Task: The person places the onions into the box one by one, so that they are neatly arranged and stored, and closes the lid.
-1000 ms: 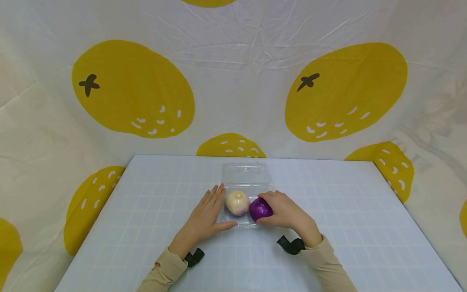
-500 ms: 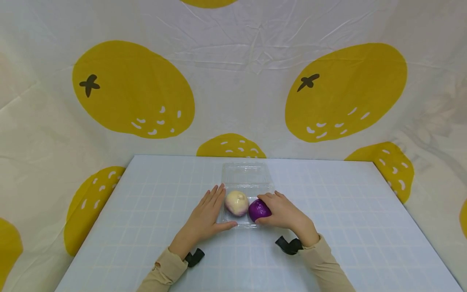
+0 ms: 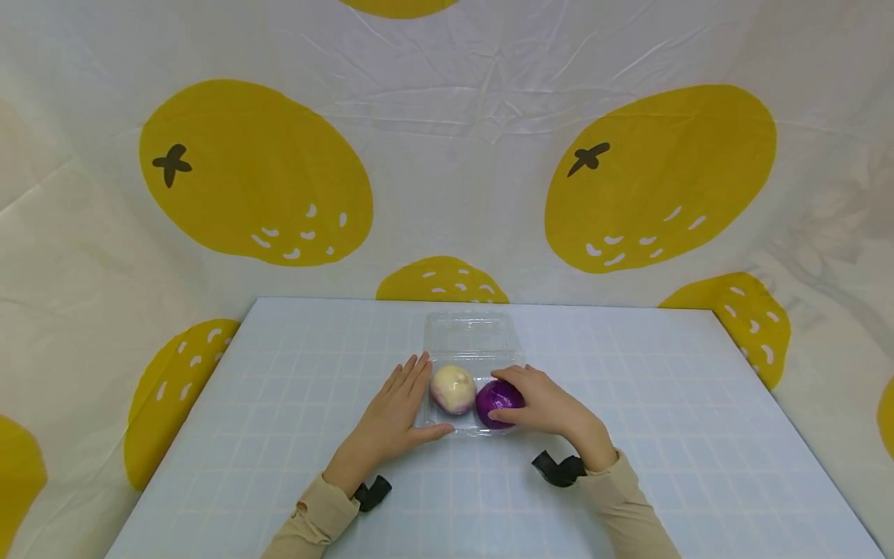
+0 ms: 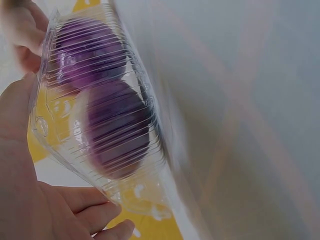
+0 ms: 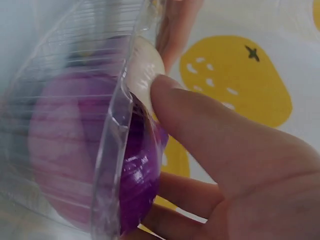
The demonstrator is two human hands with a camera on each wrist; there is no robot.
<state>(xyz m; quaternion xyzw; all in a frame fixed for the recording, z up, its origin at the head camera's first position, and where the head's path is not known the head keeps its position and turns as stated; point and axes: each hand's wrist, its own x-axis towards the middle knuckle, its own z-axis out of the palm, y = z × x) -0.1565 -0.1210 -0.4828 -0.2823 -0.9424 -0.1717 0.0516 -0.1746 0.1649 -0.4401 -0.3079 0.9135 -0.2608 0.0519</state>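
Observation:
A clear plastic clamshell box lies with its lid folded back. Inside are a cream-and-purple turnip-like vegetable on the left and a round, glossy purple vegetable, perhaps an onion, on the right. My left hand lies along the box's left side, fingers straight, thumb spread along the near edge. My right hand is spread loosely about the purple vegetable. In the right wrist view its thumb appears lifted off the vegetable, while other fingers are beside it, partly hidden. Contact there is unclear.
The box stands on a white table with a faint grid pattern. Behind hangs a pale cloth printed with large yellow fruit. Black straps circle both wrists.
The purple vegetable shifts slightly left, then right. My right thumb has risen from its near side and the grip looks looser. The cream-and-purple one has tilted a little; my left hand stays put.

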